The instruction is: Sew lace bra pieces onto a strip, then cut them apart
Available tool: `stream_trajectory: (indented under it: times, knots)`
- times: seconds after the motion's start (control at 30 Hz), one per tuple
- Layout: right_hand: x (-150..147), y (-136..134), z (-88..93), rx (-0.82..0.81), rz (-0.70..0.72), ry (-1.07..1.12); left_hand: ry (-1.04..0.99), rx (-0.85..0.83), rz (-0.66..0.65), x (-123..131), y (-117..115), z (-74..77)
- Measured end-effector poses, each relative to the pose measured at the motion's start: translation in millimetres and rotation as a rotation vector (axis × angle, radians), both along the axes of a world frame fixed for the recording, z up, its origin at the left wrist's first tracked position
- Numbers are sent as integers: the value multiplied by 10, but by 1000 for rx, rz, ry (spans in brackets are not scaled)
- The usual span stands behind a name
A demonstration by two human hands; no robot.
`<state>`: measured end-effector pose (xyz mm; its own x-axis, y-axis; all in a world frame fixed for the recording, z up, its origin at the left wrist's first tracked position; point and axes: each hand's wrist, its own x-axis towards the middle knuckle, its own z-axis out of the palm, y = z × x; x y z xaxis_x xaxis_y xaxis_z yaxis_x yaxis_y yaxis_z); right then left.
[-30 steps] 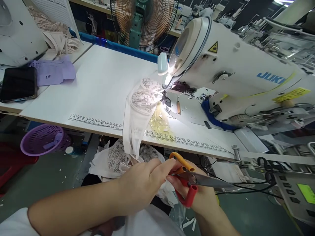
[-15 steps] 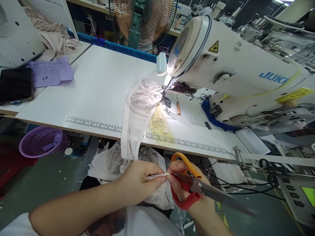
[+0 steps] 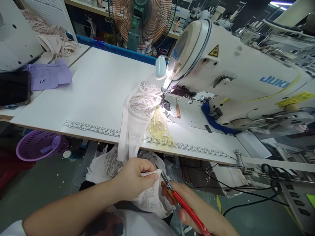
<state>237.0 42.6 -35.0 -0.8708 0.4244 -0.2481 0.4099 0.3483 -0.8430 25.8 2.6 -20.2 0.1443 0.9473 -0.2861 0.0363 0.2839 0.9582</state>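
My left hand (image 3: 139,178) pinches the edge of a white lace-and-mesh bra (image 3: 157,193) above my lap. In my right hand (image 3: 180,200) are scissors (image 3: 188,209) with red and orange handles, their blades pointing up and left at the fabric edge beside my left fingertips. Whether the blades touch the cloth I cannot tell. Another part of the white lace garment (image 3: 141,105) lies on the table, one end under the sewing machine's needle area, and hangs over the front edge toward my left hand.
The JUKI sewing machine (image 3: 236,62) with its lit lamp fills the right. A ruler strip (image 3: 91,127) runs along the table's front edge. A phone (image 3: 14,88), purple paper (image 3: 49,77) and white straps stand left. Behind is a fan (image 3: 142,23); a purple basket (image 3: 40,146) sits on the floor.
The scissors have swung round in my right hand, from pointing right to pointing up-left at the fabric. My right fingers have let go of the cloth edge; my left hand still pinches it.
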Motion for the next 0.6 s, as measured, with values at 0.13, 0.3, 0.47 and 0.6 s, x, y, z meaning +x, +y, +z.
stream_trajectory:
  times: [0.13, 0.3, 0.47, 0.6]
  knots:
    - [-20, 0, 5, 25, -3, -46, -13, -112, -9, -12, 22, -20]
    - [-29, 19, 10, -25, -9, -99, -28, -153, -6, -21, 38, -46]
    - [-19, 7, -18, -51, -48, -105, -47, -189, -9, -37, 47, -95]
    - [-34, -14, -8, -95, -78, -94, -60, -192, -6, -42, 57, -105]
